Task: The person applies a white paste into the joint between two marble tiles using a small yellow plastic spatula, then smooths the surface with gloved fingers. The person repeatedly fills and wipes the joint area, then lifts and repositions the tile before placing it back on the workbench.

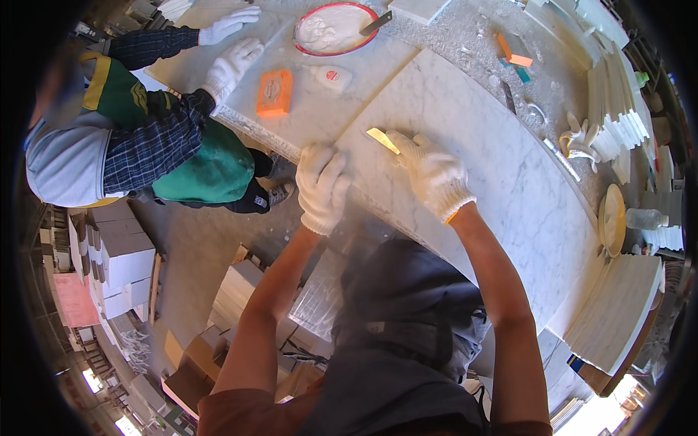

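- The person's right hand (436,171), gloved, is closed around a flat yellow scraper (383,140), its tip over the near marble slab (494,167) and pointing toward the neighbouring slab.
- The left hand (322,185), gloved too, has its fingers curled at the slabs' front edge, by the near end of the seam; whether it pinches anything is hidden. The two hands are apart.
- How far the work has come is hard to judge: both slabs lie flat side by side, and the seam (379,94) shows as a thin dark line.
- White paste (327,30) lies in the red-rimmed bowl (336,54) with a spatula (376,23) leaning in it; the marble around the scraper shows no obvious smear (fine film would be too faint to tell).
- On the second slab (313,120) sit an orange block (273,94) and a white squeeze bottle (333,77).
- A co-worker in a green apron (207,163) rests gloved hands (231,67) on the left part of the surface.
- Beyond the slabs the worktop (465,33) is dusty; stacked pale tiles (618,109) and a yellow dish (614,218) line the right, and cartons (127,251) stand on the floor (193,211) at left.
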Demonstrator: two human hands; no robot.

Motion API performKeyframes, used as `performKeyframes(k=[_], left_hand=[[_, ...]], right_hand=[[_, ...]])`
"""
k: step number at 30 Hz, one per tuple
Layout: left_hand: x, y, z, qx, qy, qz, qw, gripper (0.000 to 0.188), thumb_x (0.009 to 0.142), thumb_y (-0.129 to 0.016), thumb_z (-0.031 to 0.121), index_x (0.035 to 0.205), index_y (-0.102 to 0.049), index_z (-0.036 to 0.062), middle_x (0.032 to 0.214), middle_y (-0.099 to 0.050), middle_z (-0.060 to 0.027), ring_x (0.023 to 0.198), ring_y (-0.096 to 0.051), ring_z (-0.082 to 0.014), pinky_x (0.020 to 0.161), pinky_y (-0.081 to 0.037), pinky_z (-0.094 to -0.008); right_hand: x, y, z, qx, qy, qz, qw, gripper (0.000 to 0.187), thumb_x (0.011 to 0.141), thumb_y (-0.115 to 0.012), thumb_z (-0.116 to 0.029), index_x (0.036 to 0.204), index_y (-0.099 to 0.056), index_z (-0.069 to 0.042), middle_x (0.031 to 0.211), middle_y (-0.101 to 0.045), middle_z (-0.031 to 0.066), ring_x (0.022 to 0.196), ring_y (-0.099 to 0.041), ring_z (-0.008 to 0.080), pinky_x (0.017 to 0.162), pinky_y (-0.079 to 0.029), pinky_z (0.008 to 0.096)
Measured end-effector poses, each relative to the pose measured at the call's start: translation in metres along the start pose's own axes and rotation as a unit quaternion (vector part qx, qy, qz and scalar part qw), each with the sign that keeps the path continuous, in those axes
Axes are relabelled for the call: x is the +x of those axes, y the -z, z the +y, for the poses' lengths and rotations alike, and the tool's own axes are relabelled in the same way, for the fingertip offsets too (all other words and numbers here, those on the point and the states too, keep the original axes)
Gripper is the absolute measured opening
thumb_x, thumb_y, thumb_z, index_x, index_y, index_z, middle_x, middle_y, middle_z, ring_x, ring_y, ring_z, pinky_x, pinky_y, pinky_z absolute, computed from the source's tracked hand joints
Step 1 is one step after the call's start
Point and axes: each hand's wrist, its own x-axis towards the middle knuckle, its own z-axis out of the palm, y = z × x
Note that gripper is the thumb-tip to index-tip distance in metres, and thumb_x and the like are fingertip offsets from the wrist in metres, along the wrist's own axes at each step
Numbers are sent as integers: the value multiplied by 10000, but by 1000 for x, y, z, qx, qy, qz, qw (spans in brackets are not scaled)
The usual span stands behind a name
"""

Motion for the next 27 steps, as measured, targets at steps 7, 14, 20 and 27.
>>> performKeyframes(k=[7,14,20,27], left_hand=[[-2,1,-2,17,7,-6,1000,405,949,-771,260,1276,-663,47,1239,-611,-148,1049,-644,-431,905,-541,-559],[2,6,-2,-9,28,-15,999,392,905,-808,242,1220,-679,47,1210,-637,-148,1023,-653,-429,875,-550,-533],[10,16,-7,-9,-2,-48,999,446,789,-835,175,1174,-669,24,1119,-668,-161,966,-664,-425,829,-545,-521],[7,14,-13,-28,4,-48,998,548,710,-844,-17,1237,-708,47,1245,-692,-148,1116,-689,-396,945,-579,-487]], right_hand=[[1,-4,0,-9,-22,-25,999,437,1061,-625,-293,1497,-620,-264,1149,-697,140,1032,-705,376,844,-570,476],[3,-8,6,-23,-11,-23,999,429,1059,-614,-261,1487,-629,-254,1130,-696,136,1041,-704,363,845,-567,460],[10,-9,11,-13,-19,-58,998,443,1058,-586,-185,1496,-615,-244,1153,-697,124,1073,-704,348,858,-570,445],[4,-8,12,-39,26,-76,996,445,1066,-591,-249,1511,-582,-235,1067,-677,126,1003,-702,339,839,-568,458]])
